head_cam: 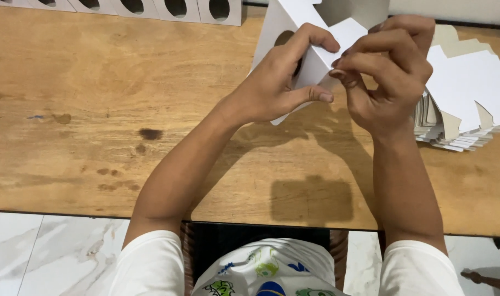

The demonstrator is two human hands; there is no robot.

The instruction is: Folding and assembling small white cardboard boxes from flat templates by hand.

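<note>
A: White card, half-formed: I hold the carton (310, 52) raised just above the wooden bench (96, 109), near its far edge. Why both hands?

B: My left hand (277, 87) has its fingers (310, 38) clamped around the body, thumb beneath, to steady it; my right hand (389, 71) pinches a flap between closed fingertips, apparently to crease it.

A: And the stack of flat blanks (463, 109)?

B: It lies on the bench just beside my right hand, within easy reach. Finished boxes with round windows (176, 8) line the far edge, well apart, away from the working area.
</note>
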